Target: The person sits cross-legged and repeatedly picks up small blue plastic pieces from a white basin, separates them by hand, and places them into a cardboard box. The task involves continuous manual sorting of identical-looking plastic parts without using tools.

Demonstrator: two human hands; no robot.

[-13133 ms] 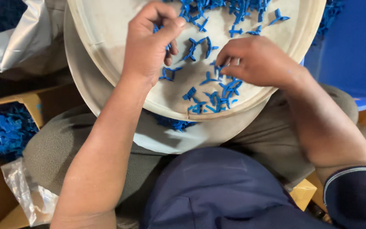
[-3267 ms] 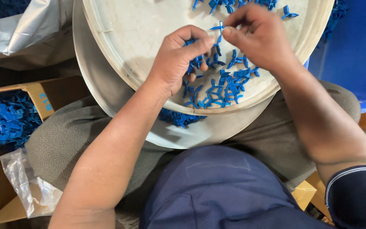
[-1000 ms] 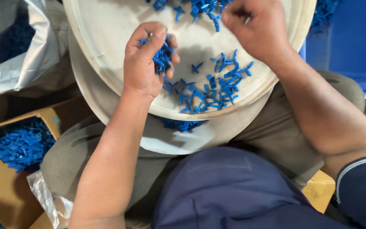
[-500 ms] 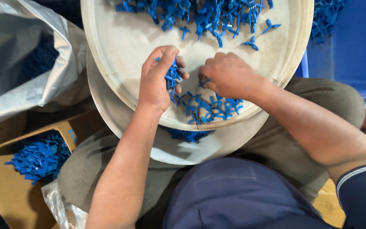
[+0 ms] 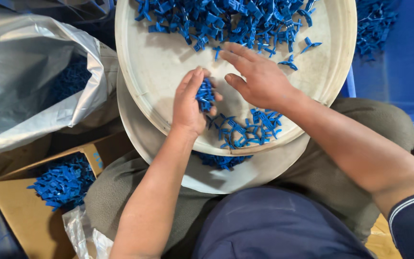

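— Small blue moulded plastic clips (image 5: 205,95) sit bunched in the left hand (image 5: 190,103), at the centre of the frame, over the round cream plastic tray (image 5: 159,72) on the lap.

— What has changed?

— A moment ago both hands were down at the near heap of loose blue pieces (image 5: 245,130), low on the tray. Now the right hand (image 5: 259,79) has lifted clear and moved up toward the big pile of blue parts (image 5: 226,19) along the top edge. I'd judge the near heap is thinning, so it goes for fresh stock.

— Is it holding anything?

— No, its fingers are spread flat, nothing in them. The left is curled around its bunch.

— Which way do the clips lie?

— The bunch runs roughly up and down the frame, along the palm; single pieces are too tangled to read.

— And elsewhere?

— More blue pieces fill the brown cardboard box (image 5: 20,206) at lower left, under a crumpled silver plastic bag (image 5: 29,81).
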